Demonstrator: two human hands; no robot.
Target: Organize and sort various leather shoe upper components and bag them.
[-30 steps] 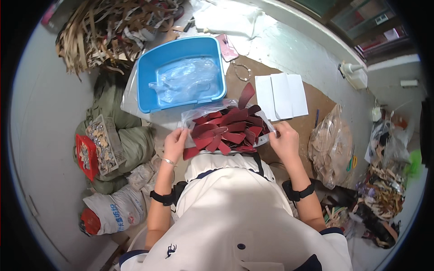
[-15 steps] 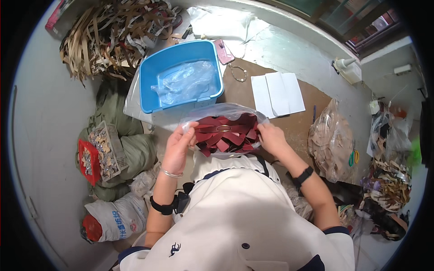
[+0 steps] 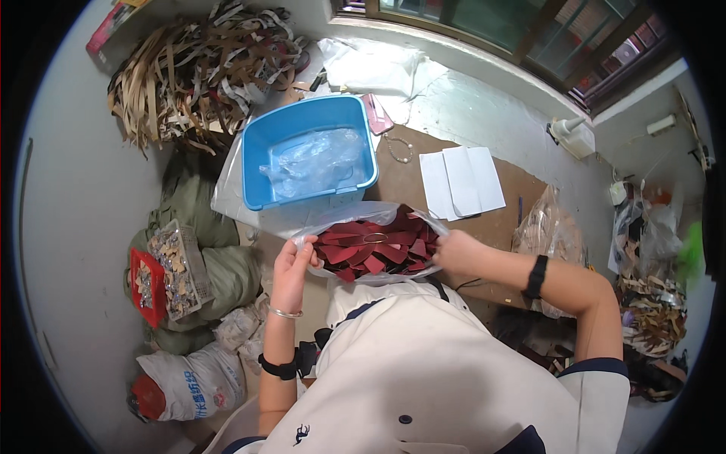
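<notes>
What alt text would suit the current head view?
A person's left hand and right hand hold a clear plastic bag of dark red strips, its mouth open. Beyond it are a blue bin with crumpled plastic inside and white paper.

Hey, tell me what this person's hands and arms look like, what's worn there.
Left hand and right hand are ungloved. A silver bangle and black strap circle the left forearm; a black band circles the right forearm. Short white sleeves have navy trim.
</notes>
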